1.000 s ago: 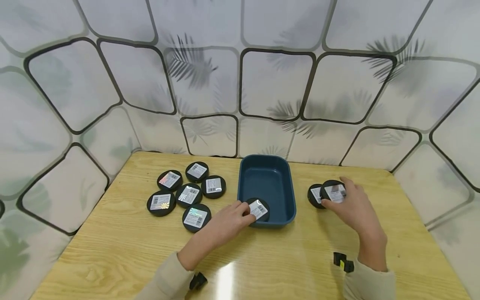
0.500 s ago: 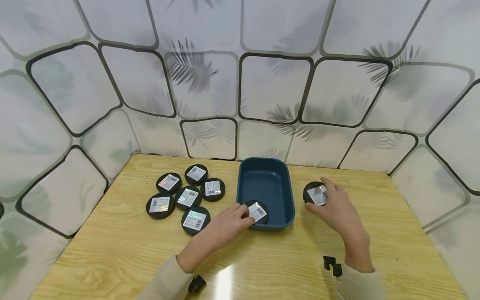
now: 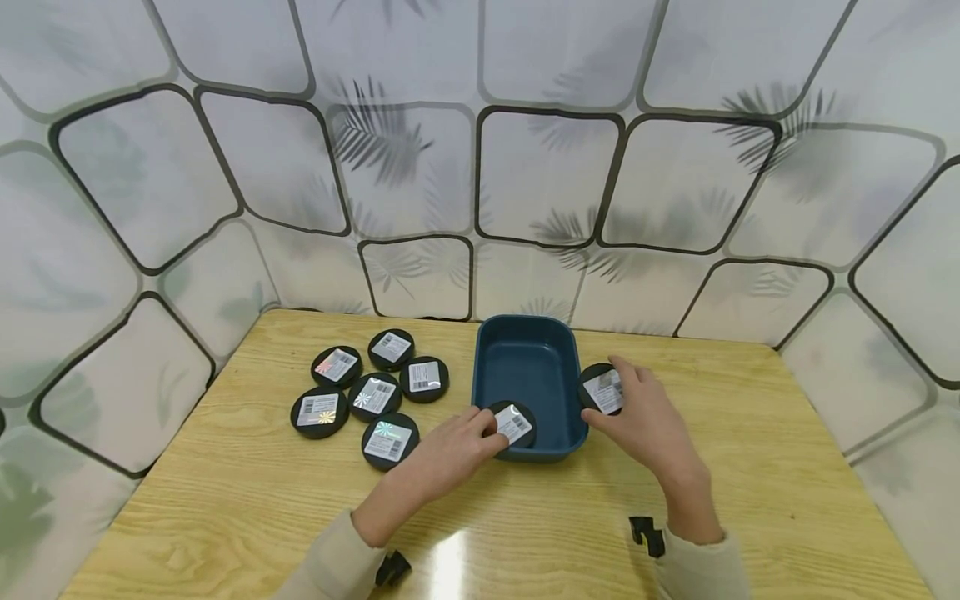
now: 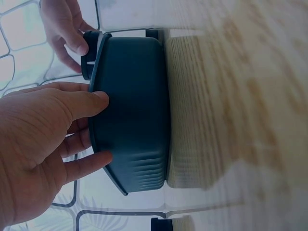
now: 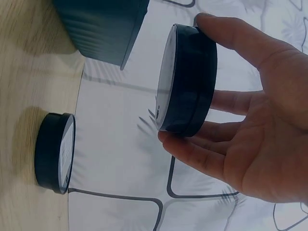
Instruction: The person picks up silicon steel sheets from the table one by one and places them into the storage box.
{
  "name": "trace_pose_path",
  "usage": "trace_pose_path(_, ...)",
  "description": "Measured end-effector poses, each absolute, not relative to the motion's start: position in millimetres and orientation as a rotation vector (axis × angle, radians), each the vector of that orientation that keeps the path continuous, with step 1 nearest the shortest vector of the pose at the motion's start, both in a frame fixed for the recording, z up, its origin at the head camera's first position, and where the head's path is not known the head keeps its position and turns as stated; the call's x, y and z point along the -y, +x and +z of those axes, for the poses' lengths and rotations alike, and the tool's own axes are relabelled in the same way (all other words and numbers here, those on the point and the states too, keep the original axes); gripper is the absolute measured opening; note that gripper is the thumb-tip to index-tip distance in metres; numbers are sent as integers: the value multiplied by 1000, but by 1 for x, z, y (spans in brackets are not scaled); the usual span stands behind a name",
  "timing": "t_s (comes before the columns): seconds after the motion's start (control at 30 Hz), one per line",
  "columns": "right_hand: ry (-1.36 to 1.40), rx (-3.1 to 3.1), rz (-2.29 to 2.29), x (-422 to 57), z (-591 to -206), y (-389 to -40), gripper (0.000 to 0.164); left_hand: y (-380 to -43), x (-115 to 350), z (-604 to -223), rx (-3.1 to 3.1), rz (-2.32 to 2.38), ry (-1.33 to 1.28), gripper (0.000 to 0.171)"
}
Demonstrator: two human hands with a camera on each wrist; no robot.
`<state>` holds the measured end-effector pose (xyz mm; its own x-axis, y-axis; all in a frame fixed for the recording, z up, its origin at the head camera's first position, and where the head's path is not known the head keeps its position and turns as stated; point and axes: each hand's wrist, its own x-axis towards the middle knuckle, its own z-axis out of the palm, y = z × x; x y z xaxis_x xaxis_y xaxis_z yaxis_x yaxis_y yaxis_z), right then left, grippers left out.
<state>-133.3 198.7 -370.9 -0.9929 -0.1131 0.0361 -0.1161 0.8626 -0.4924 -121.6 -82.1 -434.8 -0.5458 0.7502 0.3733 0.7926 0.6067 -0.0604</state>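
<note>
My left hand [image 3: 459, 446] grips the near left rim of a dark blue bin [image 3: 536, 367]. In the left wrist view, its thumb lies on the outer wall and other fingers reach behind the rim. A black disc with a white barcode label [image 3: 517, 423] lies in the bin's near left corner, beside these fingertips. My right hand [image 3: 648, 417] pinches a second labelled black disc [image 5: 190, 79] between thumb and fingers, raised off the table at the bin's right rim. One more black disc [image 5: 54, 154] stands on the table; the right hand hides it in the head view.
Several black labelled discs [image 3: 375, 395] lie grouped on the wooden table [image 3: 225, 500] left of the bin. Behind the table rises a pale curtain [image 3: 420, 183] with a leaf and line pattern.
My right hand has carried its disc leftward, from above the other disc on the table to the bin's right rim. The left hand has stayed at the bin.
</note>
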Motion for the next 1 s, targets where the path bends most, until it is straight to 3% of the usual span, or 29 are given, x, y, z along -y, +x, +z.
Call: trace_pose_path(1.0, 320, 3036, 792, -168, -386, -136, 86, -123, 83, -435, 2491, -143, -1234, 14)
